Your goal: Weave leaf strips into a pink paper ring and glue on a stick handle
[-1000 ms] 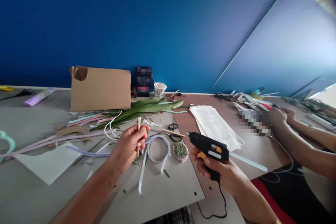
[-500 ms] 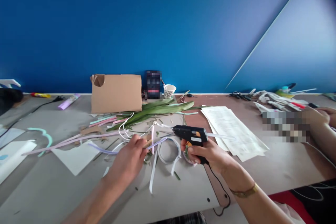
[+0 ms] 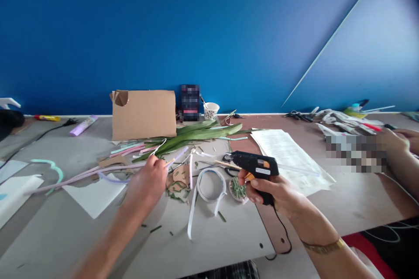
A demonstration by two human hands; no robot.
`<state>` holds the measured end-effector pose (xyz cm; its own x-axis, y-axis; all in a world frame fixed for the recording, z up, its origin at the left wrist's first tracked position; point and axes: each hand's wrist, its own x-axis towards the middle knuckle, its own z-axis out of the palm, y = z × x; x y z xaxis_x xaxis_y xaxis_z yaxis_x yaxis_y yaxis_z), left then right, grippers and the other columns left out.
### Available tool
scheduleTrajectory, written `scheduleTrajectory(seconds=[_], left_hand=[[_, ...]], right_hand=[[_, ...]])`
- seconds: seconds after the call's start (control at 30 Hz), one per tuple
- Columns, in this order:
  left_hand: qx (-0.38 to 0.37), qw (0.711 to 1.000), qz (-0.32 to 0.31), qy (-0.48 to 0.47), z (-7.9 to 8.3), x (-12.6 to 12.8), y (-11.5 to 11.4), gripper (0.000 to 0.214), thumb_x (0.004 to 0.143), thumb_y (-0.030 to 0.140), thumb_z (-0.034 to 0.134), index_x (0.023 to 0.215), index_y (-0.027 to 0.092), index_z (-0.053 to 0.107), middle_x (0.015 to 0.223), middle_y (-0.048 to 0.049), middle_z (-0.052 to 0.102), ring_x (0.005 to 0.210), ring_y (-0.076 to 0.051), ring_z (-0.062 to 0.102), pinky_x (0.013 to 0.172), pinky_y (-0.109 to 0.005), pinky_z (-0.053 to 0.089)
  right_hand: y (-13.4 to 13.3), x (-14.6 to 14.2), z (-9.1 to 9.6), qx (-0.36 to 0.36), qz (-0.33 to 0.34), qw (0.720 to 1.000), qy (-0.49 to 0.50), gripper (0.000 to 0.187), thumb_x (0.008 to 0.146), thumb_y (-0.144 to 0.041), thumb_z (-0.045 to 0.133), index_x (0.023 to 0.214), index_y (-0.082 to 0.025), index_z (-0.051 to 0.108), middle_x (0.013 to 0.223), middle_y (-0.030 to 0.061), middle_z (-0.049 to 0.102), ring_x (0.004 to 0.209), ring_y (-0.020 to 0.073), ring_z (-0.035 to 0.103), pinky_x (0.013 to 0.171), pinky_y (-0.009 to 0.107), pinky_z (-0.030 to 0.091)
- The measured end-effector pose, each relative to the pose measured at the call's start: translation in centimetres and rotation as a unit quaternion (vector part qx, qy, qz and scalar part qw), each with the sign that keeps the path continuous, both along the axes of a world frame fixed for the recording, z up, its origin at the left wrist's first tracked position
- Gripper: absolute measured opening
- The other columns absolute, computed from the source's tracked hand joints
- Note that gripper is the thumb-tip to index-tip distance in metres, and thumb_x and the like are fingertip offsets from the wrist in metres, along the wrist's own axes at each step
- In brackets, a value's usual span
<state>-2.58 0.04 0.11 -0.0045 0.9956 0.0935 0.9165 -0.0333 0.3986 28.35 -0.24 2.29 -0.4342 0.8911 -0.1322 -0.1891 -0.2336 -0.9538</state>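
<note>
My right hand (image 3: 271, 189) is wrapped round the grip of a black glue gun (image 3: 253, 165) with orange trigger, its nozzle pointing left above the table. My left hand (image 3: 147, 181) is closed in a pinch on a thin wooden stick (image 3: 170, 162) that pokes out to the right, beside a small piece of cardboard (image 3: 178, 176). Between my hands lie a loop of white paper strip (image 3: 209, 185) and a small round piece covered in green bits (image 3: 238, 189). Long green leaves (image 3: 196, 135) lie behind them.
A cardboard box (image 3: 144, 114), a paper cup (image 3: 211, 111), pastel paper strips (image 3: 98, 170) and printed sheets (image 3: 288, 157) crowd the table. White paper (image 3: 93, 194) lies at the left. Another person's hands (image 3: 397, 144) rest at the far right. The glue gun's cord (image 3: 283, 237) trails off the front edge.
My left hand moved left and down with the stick. My right hand drew the glue gun back to the right, away from the stick.
</note>
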Motion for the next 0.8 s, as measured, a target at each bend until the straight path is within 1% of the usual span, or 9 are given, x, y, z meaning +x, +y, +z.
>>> scheduleTrajectory(seconds=[0.07, 0.1, 0.13, 0.23, 0.3, 0.43, 0.53, 0.67, 0.8], left_hand=[[0.016, 1.0, 0.016, 0.021, 0.6, 0.0, -0.2, 0.028, 0.092, 0.026, 0.031, 0.101, 0.017, 0.056, 0.111, -0.0159, 0.051, 0.085, -0.027, 0.059, 0.067, -0.035, 0.041], [0.019, 0.999, 0.011, 0.025, 0.9, 0.3, -0.5, 0.028, 0.092, 0.026, 0.032, 0.107, 0.018, 0.054, 0.113, -0.0146, 0.051, 0.087, -0.026, 0.059, 0.068, -0.034, 0.042], [0.014, 1.0, -0.005, 0.024, 1.1, 0.8, -0.9, 0.026, 0.092, 0.026, 0.033, 0.106, 0.02, 0.054, 0.111, -0.0121, 0.054, 0.087, -0.024, 0.059, 0.07, -0.033, 0.042], [-0.05, 0.994, -0.093, 0.009, 1.2, 2.7, -2.5, 0.025, 0.092, 0.027, 0.037, 0.078, 0.022, 0.057, 0.088, -0.0058, 0.06, 0.077, -0.021, 0.061, 0.069, -0.031, 0.043], [-0.14, 0.98, -0.139, 0.005, 1.0, 4.0, -3.5, 0.024, 0.091, 0.026, 0.038, 0.077, 0.021, 0.057, 0.091, -0.0078, 0.062, 0.082, -0.023, 0.063, 0.073, -0.034, 0.045], [-0.192, 0.971, -0.131, 0.054, 0.5, 5.5, -4.7, 0.023, 0.086, 0.035, 0.05, 0.09, 0.016, 0.06, 0.101, -0.0172, 0.062, 0.085, -0.032, 0.065, 0.072, -0.041, 0.046], [-0.198, 0.97, -0.125, 0.062, 0.1, 5.7, -4.9, 0.024, 0.081, 0.033, 0.056, 0.097, 0.015, 0.059, 0.103, -0.0182, 0.062, 0.086, -0.034, 0.066, 0.07, -0.04, 0.046], [-0.171, 0.977, -0.122, 0.031, -0.9, 5.4, -4.9, 0.011, 0.081, 0.019, 0.048, 0.087, 0.019, 0.057, 0.096, -0.0131, 0.063, 0.081, -0.027, 0.064, 0.07, -0.037, 0.044], [-0.148, 0.982, -0.117, -0.016, -1.7, 4.7, -4.7, 0.016, 0.083, 0.014, 0.039, 0.074, 0.021, 0.051, 0.082, -0.009, 0.061, 0.078, -0.023, 0.06, 0.071, -0.034, 0.041]], right_hand=[[0.0, 0.2, -0.2, 0.0, 0.002, 1.0, -0.002, 0.025, 0.078, -0.032, 0.07, 0.096, -0.014, 0.066, 0.087, 0.0072, 0.061, 0.051, 0.0085, 0.047, 0.051, 0.028, 0.036], [0.0, 0.2, -0.2, 0.0, 0.002, 1.0, 0.0, 0.025, 0.079, -0.032, 0.07, 0.097, -0.015, 0.066, 0.087, 0.007, 0.061, 0.051, 0.0086, 0.047, 0.051, 0.028, 0.035], [-0.1, 0.3, -0.2, -0.001, 0.004, 1.0, 0.003, 0.026, 0.079, -0.032, 0.07, 0.097, -0.015, 0.066, 0.086, 0.0066, 0.061, 0.051, 0.0085, 0.046, 0.052, 0.028, 0.035], [-0.4, 0.2, 0.1, -0.002, 0.004, 1.0, 0.003, 0.026, 0.079, -0.033, 0.071, 0.098, -0.015, 0.067, 0.085, 0.0058, 0.061, 0.051, 0.0085, 0.046, 0.052, 0.028, 0.035], [-0.7, 0.2, 0.3, -0.001, 0.001, 1.0, -0.003, 0.027, 0.079, -0.034, 0.071, 0.098, -0.015, 0.067, 0.085, 0.006, 0.061, 0.051, 0.0089, 0.046, 0.051, 0.028, 0.035], [-0.9, 0.3, 0.6, 0.004, -0.002, 1.0, -0.006, 0.027, 0.079, -0.035, 0.071, 0.096, -0.015, 0.067, 0.084, 0.0059, 0.061, 0.05, 0.0089, 0.046, 0.052, 0.028, 0.036], [-1.0, 0.4, 0.7, 0.015, -0.001, 1.0, -0.012, 0.027, 0.079, -0.036, 0.071, 0.097, -0.016, 0.067, 0.084, 0.006, 0.061, 0.05, 0.0091, 0.045, 0.051, 0.028, 0.035], [-1.3, 0.4, 0.7, 0.022, -0.007, 0.999, -0.024, 0.027, 0.079, -0.036, 0.071, 0.097, -0.016, 0.066, 0.086, 0.0067, 0.061, 0.05, 0.0094, 0.045, 0.05, 0.028, 0.033], [-1.9, 0.2, 0.3, 0.021, -0.006, 0.999, -0.025, 0.027, 0.079, -0.036, 0.069, 0.097, -0.016, 0.065, 0.088, 0.0068, 0.06, 0.051, 0.0086, 0.045, 0.051, 0.028, 0.033]])
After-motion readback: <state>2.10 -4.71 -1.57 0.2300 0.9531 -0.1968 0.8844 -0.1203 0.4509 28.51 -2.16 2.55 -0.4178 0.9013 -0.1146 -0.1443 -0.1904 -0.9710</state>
